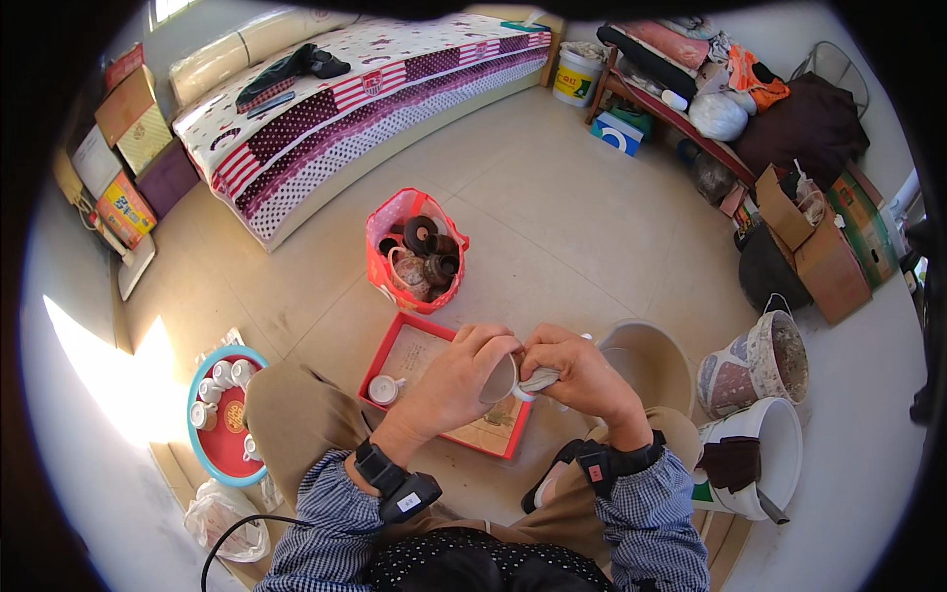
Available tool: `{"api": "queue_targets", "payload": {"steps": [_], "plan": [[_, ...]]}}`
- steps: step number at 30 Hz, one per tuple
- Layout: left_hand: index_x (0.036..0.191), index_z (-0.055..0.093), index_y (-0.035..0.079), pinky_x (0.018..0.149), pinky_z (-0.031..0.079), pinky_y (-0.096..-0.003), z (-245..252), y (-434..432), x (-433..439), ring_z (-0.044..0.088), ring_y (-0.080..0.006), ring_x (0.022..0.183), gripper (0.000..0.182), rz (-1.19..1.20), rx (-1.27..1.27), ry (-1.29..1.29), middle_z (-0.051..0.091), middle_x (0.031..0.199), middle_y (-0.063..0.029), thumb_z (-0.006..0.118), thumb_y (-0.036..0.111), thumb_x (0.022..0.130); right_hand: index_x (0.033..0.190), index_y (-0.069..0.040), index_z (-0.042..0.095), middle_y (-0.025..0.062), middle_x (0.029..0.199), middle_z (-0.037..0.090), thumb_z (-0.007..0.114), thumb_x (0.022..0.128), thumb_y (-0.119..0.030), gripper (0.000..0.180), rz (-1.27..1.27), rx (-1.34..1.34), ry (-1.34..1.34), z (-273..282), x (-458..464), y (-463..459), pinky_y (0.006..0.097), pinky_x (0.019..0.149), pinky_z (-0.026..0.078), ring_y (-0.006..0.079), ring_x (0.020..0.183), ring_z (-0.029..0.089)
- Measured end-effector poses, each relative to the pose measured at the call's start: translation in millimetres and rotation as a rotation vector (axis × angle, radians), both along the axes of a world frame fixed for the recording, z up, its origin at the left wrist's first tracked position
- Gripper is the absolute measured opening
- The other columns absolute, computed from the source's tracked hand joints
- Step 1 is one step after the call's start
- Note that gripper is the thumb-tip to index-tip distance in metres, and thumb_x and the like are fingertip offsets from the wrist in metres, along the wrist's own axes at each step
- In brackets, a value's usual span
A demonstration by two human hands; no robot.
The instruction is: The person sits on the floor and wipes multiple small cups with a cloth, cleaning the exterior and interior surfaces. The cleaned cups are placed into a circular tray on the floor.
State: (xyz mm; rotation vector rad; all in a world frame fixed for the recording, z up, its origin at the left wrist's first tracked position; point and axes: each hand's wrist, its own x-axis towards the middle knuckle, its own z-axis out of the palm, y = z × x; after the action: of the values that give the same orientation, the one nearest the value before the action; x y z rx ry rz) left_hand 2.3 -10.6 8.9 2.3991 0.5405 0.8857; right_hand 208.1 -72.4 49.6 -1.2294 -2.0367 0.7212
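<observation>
My left hand (455, 381) is shut on a white cup (499, 379), which is tilted with its mouth partly showing. My right hand (581, 370) pinches a pale, crumpled cloth (541, 379) against the cup's handle side. Below both hands lies a shallow red box (397, 337) with a printed inner panel. Another white cup (384, 389) rests at its left side. A beige bucket (684, 362) with what looks like water in it stands just beyond my right hand; my forearm and knee cover part of it.
Several white cups stand on a blue-rimmed round tray (235, 451) beside my left knee. Ahead, a red bag (379, 277) holds dark jars. On the right are a stained bucket (718, 385), a white bucket (783, 451) and cardboard boxes (832, 274). A bed (296, 163) stands beyond.
</observation>
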Motion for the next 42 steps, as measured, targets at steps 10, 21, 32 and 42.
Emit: {"api": "queue_targets", "payload": {"steps": [10, 21, 32, 42], "plan": [[0.119, 0.050, 0.008, 0.098, 0.044, -0.0414, -1, 2, -2, 0.052, -0.0339, 0.115, 0.069, 0.096, 0.068, -0.139, 0.053, 0.121, -0.0126, 0.083, 0.000, 0.059, 0.091, -0.005, 0.057, -0.0001, 0.084, 0.060, 0.070, 0.082, 0.003, 0.018, -0.338, -0.286, 0.539, -25, -12, 2, 0.0235, 0.069, 0.046, 0.0077, 0.078, 0.055], [0.119, 0.052, 0.010, 0.098, 0.047, -0.0424, 12, 4, -1, 0.053, -0.0353, 0.116, 0.069, 0.124, 0.198, -0.182, 0.053, 0.122, -0.0107, 0.081, -0.004, 0.057, 0.096, -0.005, 0.061, -0.0010, 0.086, 0.063, 0.066, 0.083, -0.005, 0.013, -0.365, -0.400, 0.418, -10, 8, 4, 0.0241, 0.072, 0.048, 0.0081, 0.080, 0.058], [0.117, 0.055, 0.011, 0.095, 0.051, -0.0416, 5, 6, -2, 0.054, -0.0345, 0.115, 0.066, 0.165, 0.348, -0.077, 0.054, 0.122, -0.0097, 0.077, -0.005, 0.057, 0.097, 0.001, 0.066, 0.0092, 0.081, 0.069, 0.058, 0.089, -0.015, 0.019, -0.319, -0.370, 0.221, -38, -10, 5, 0.0312, 0.068, 0.050, 0.0149, 0.075, 0.063], [0.119, 0.051, 0.011, 0.095, 0.050, -0.0430, 6, 5, 1, 0.054, -0.0361, 0.116, 0.067, 0.291, 0.336, -0.252, 0.053, 0.122, -0.0111, 0.079, -0.007, 0.060, 0.103, -0.001, 0.058, 0.0026, 0.085, 0.063, 0.055, 0.098, -0.019, 0.019, -0.475, -0.559, 0.791, -13, 2, 3, 0.0269, 0.069, 0.051, 0.0080, 0.075, 0.059]]}}
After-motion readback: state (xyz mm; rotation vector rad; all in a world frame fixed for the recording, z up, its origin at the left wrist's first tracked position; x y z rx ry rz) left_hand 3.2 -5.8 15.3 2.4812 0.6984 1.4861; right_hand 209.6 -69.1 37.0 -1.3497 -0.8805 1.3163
